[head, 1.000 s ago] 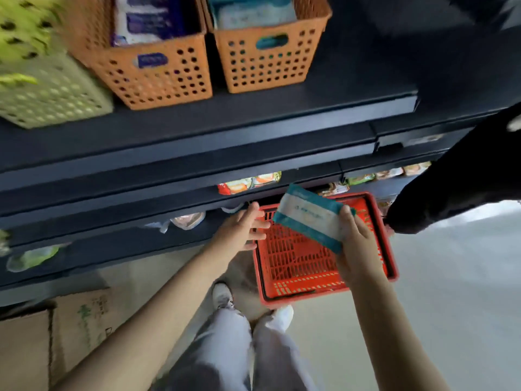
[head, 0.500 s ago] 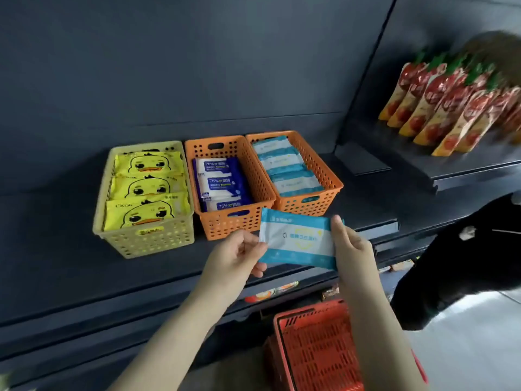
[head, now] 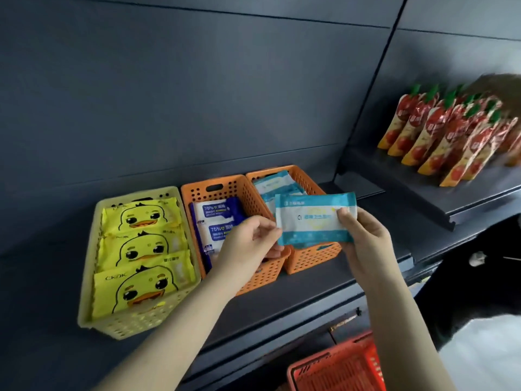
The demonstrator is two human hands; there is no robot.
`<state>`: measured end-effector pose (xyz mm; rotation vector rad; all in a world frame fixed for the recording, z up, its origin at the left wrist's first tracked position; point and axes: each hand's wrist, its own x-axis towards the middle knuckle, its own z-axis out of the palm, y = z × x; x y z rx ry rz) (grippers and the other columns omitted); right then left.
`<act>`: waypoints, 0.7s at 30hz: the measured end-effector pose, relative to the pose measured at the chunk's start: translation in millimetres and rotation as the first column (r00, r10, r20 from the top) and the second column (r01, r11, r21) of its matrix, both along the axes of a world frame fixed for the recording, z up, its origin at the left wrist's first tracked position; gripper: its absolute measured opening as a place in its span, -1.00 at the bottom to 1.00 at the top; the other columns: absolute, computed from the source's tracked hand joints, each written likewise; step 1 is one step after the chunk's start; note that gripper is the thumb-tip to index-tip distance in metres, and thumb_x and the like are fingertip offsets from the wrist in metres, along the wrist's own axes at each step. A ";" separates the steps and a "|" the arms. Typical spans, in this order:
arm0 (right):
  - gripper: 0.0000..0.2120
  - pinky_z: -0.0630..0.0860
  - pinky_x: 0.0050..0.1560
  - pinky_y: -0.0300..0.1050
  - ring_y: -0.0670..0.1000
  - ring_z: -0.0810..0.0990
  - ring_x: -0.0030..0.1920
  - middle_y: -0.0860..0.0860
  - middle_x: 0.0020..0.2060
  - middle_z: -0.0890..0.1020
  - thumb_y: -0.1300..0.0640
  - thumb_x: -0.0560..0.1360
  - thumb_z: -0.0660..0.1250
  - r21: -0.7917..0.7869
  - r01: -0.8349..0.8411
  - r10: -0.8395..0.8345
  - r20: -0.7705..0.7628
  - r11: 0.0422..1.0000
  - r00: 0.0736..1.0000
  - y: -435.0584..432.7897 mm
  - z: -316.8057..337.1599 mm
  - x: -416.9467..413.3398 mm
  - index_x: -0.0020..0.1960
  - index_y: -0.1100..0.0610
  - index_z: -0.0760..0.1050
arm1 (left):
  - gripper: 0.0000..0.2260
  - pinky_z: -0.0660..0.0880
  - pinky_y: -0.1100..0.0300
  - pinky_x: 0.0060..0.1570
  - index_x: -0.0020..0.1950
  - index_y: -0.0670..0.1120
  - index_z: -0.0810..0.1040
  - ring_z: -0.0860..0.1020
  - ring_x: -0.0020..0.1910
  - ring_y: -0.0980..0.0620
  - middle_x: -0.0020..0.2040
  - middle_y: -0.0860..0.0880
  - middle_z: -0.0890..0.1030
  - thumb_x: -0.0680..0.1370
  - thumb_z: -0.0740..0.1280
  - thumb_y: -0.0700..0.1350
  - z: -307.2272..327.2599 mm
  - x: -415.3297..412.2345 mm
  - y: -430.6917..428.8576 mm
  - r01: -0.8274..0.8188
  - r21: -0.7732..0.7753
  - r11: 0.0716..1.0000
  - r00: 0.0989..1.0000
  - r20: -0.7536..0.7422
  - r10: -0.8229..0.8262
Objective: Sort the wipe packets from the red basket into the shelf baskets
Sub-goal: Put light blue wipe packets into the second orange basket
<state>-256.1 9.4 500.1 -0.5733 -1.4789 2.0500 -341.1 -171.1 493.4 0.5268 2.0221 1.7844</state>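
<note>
The left hand [head: 248, 246] and the right hand [head: 363, 244] are bare, and so are both forearms along all the length in view (the frame's lower edge cuts them off). The fingers [head: 346, 220] are slim, with smooth rounded tips.

The bottom edge cuts off the red basket [head: 338, 368]. The teal packet [head: 313, 218] hides most contents of the right orange basket [head: 313, 256]; the left hand [head: 248, 246] covers the middle orange basket's [head: 265, 275] near right corner. The pouches [head: 434, 136] are blurred.
</note>
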 end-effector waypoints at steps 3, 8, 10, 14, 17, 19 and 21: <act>-0.88 0.63 -0.14 -0.09 0.02 0.67 -0.17 0.06 -0.21 0.70 0.23 0.59 0.29 0.173 0.108 -0.128 0.108 0.979 0.986 39.1 -8.4 -23.8 -0.05 0.17 0.60 | -0.89 0.56 0.30 0.03 0.07 -0.02 0.60 0.62 -0.04 0.22 -0.04 0.11 0.67 0.58 0.32 -0.14 -11.7 -42.3 24.7 -0.018 -0.144 0.989 0.958 -0.286 -0.024; -0.81 0.66 -0.16 0.03 0.05 0.69 -0.16 0.07 -0.18 0.70 0.27 0.54 0.30 0.525 -0.091 -0.185 0.449 0.846 0.874 99.4 -42.4 -58.2 -0.09 0.02 0.60 | -0.78 0.35 0.51 0.09 0.20 -0.01 0.60 0.52 0.11 0.23 0.17 0.10 0.61 0.59 0.30 -0.18 -27.3 -114.1 78.1 -0.066 -0.351 0.934 0.830 -0.538 -0.144; -0.80 0.66 -0.15 -0.07 -0.02 0.68 -0.11 0.02 -0.07 0.69 0.25 0.54 0.33 0.527 -0.210 -0.106 0.507 0.823 0.855 108.1 -46.2 -68.4 0.08 -0.01 0.54 | -0.74 0.32 0.34 0.24 0.27 -0.02 0.58 0.48 0.25 0.12 0.27 0.06 0.56 0.59 0.32 -0.14 -35.8 -137.8 99.6 -0.012 -0.487 0.873 0.761 -0.571 -0.308; -0.48 0.57 -0.23 -0.32 -0.16 0.62 -0.10 -0.15 -0.04 0.59 0.10 0.40 0.52 0.528 -0.468 0.027 0.642 0.709 0.766 111.8 -45.8 -80.8 0.27 -0.11 0.40 | -0.66 0.30 0.03 0.35 0.36 0.03 0.52 0.35 0.35 -0.02 0.34 0.01 0.45 0.58 0.32 -0.02 -55.8 -160.8 125.2 0.057 -0.720 0.692 0.704 -0.462 -0.539; -0.41 0.49 -0.37 -0.41 -0.19 0.60 -0.18 -0.17 -0.06 0.55 0.05 0.37 0.55 0.502 -0.589 0.078 0.716 0.634 0.694 105.3 -48.1 -83.7 0.31 -0.09 0.36 | -0.67 0.27 0.07 0.34 0.35 0.05 0.53 0.33 0.33 -0.05 0.32 0.00 0.45 0.58 0.30 0.02 -65.2 -167.5 134.4 0.026 -0.718 0.696 0.706 -0.480 -0.521; -0.41 0.52 -0.39 -0.37 -0.18 0.64 -0.24 -0.16 -0.07 0.55 0.06 0.38 0.54 0.472 -0.586 0.098 0.718 0.659 0.689 103.4 -48.6 -84.8 0.31 -0.08 0.35 | -0.67 0.26 0.10 0.33 0.34 0.03 0.54 0.33 0.32 -0.04 0.29 0.00 0.46 0.58 0.31 0.03 -66.1 -170.9 137.0 0.038 -0.695 0.718 0.720 -0.479 -0.502; -0.43 0.50 -0.42 -0.38 -0.24 0.63 -0.30 -0.19 -0.12 0.55 0.06 0.39 0.53 0.447 -0.589 0.112 0.725 0.674 0.679 101.7 -44.9 -84.9 0.31 -0.07 0.34 | -0.65 0.27 0.07 0.33 0.34 0.02 0.54 0.34 0.31 -0.03 0.28 0.01 0.46 0.57 0.31 0.04 -67.0 -173.5 137.5 0.053 -0.693 0.719 0.721 -0.471 -0.508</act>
